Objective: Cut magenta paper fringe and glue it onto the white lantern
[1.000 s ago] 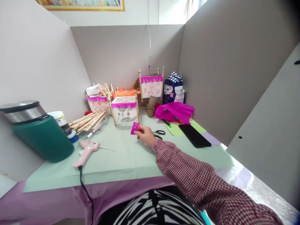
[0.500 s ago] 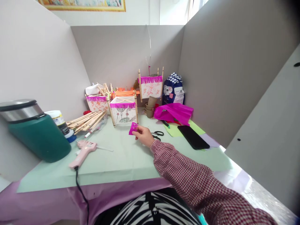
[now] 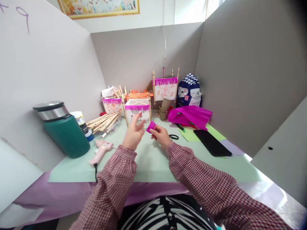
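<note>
Grey partitions (image 3: 146, 48) rise on three sides of a pale-green tabletop (image 3: 153, 166).
Reading that tabletop as a dial with 12 at its far edge, a green flask (image 3: 67, 135) stands at 9 o'clock, a crumpled magenta sheet (image 3: 192, 115) lies at 2, a fringed paper box (image 3: 135, 107) on sticks stands at 11, and a black phone (image 3: 212, 142) lies flat at 3. The left hand (image 3: 133, 135), blurred at 10, has a slack grip, fingers spread apart. The right hand (image 3: 161, 136), between 1 and 2, has its grip pinching a small magenta paper piece (image 3: 151, 127) at 12, just beside the left fingers.
</note>
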`<state>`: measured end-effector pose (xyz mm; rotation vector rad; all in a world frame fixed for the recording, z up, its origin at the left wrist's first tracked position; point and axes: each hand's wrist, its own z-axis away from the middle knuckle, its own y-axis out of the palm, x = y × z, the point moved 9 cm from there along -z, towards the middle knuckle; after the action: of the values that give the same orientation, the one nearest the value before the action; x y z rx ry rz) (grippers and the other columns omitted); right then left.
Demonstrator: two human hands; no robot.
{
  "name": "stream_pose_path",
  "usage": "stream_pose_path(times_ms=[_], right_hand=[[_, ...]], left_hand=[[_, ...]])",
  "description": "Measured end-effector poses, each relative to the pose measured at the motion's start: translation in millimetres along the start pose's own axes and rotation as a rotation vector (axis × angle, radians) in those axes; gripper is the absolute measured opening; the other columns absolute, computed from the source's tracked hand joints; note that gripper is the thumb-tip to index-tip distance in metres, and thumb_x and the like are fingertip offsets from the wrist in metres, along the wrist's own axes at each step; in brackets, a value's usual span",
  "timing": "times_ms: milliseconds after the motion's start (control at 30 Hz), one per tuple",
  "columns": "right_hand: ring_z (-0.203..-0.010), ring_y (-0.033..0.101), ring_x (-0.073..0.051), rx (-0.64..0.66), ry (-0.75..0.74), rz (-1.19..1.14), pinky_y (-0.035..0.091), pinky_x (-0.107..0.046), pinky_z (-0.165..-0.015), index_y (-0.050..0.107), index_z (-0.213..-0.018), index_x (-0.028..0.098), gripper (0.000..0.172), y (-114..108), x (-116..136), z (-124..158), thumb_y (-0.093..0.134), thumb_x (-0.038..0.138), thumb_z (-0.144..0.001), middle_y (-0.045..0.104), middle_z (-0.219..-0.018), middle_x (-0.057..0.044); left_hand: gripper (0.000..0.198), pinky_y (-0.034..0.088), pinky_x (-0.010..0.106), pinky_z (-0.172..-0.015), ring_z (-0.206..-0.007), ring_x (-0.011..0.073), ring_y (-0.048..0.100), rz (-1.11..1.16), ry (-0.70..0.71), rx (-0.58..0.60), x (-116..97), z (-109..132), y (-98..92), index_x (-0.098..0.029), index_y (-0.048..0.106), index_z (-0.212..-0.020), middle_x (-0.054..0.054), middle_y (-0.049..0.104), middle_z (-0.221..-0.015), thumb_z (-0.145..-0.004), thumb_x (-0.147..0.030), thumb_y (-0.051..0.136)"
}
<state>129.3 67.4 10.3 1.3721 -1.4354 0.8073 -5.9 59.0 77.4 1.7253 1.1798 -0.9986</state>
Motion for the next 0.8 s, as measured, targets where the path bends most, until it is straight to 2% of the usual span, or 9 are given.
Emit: stream_pose_path(times_ms=[67,133,233,300,467,633,700,800], right_hand=[[-0.041,0.044,-0.008,-0.008,-0.005,-0.036,0.028,-0.02,-0.039,0.057,-0.075,0.016,0.02,-1.5,0.7,-1.2,0.062,0.034,-0.069,0.052,-0.048,0.005],[-0.042,0.047,-0.008,-0.017,-0.009,-0.064,0.029,-0.02,-0.039,0.057,-0.076,0.016,0.02,-2.8,1.6,-1.9,0.063,0.034,-0.068,0.053,-0.05,0.004],[-0.041,0.045,-0.008,-0.041,-0.016,-0.07,0.028,-0.02,-0.037,0.056,-0.076,0.016,0.021,-4.6,3.1,-2.2,0.062,0.035,-0.069,0.051,-0.051,0.005],[-0.042,0.046,-0.008,-0.055,-0.019,-0.059,0.028,-0.019,-0.037,0.056,-0.075,0.017,0.02,-5.1,3.5,-2.0,0.062,0.035,-0.069,0.052,-0.053,0.005],[-0.045,0.05,-0.008,-0.018,-0.001,-0.02,0.029,-0.019,-0.036,0.058,-0.082,0.017,0.024,0.7,0.7,-1.0,0.06,0.037,-0.07,0.055,-0.062,0.003],[-0.056,0.056,-0.012,-0.002,0.024,0.052,0.033,-0.02,-0.04,0.055,-0.088,0.017,0.029,-1.4,-5.1,-3.9,0.061,0.039,-0.069,0.059,-0.072,0.0],[-0.063,0.058,-0.013,-0.083,-0.023,0.133,0.04,-0.023,-0.047,0.055,-0.092,0.017,0.032,-12.8,-1.3,-5.7,0.062,0.039,-0.069,0.061,-0.081,-0.003],[-0.075,0.057,-0.016,-0.259,-0.216,0.34,0.046,-0.029,-0.062,0.055,-0.098,0.017,0.033,-32.2,21.2,-2.0,0.06,0.037,-0.072,0.058,-0.099,-0.008]], left_hand=[[0.058,0.046,0.028,-0.08,-0.102,0.0192,0.056,-0.047,-0.057,-0.039,24.7,-0.2,3.3,-0.023,0.057,-0.111,0.008,0.051,-0.125,-0.059,-0.005,0.071],[0.051,0.046,0.027,-0.074,-0.092,0.0187,0.058,-0.069,-0.135,-0.11,50.1,-2.2,2.4,-0.017,0.059,-0.103,0.01,0.057,-0.113,-0.055,-0.007,0.072],[0.03,0.046,0.027,-0.064,-0.071,0.0144,0.058,0.082,-0.286,0.022,78.7,-6.0,17.3,-0.012,0.062,-0.086,0.006,0.062,-0.084,-0.057,-0.016,0.071],[0.029,0.043,0.024,-0.059,-0.065,0.0117,0.056,0.156,-0.307,0.049,81.8,-7.9,18.6,-0.013,0.063,-0.083,0.003,0.061,-0.076,-0.056,-0.019,0.073],[0.031,0.033,0.019,-0.045,-0.047,0.0051,0.045,0.161,-0.291,-0.06,81.3,-11.3,4.7,-0.012,0.065,-0.079,-0.002,0.056,-0.06,-0.053,-0.025,0.076],[0.031,0.027,0.02,-0.037,-0.035,0.0034,0.039,0.142,-0.215,-0.065,79.1,-16.9,1.3,-0.011,0.063,-0.078,-0.004,0.055,-0.055,-0.054,-0.028,0.075],[0.03,0.027,0.02,-0.034,-0.032,0.0039,0.039,0.107,-0.192,-0.087,77.6,-17.8,-2.1,-0.012,0.062,-0.077,-0.004,0.056,-0.055,-0.056,-0.029,0.073],[0.025,0.033,0.021,-0.034,-0.032,0.0064,0.043,0.051,-0.167,-0.092,75.2,-17.9,-3.7,-0.012,0.06,-0.077,-0.004,0.055,-0.05,-0.061,-0.029,0.07]])
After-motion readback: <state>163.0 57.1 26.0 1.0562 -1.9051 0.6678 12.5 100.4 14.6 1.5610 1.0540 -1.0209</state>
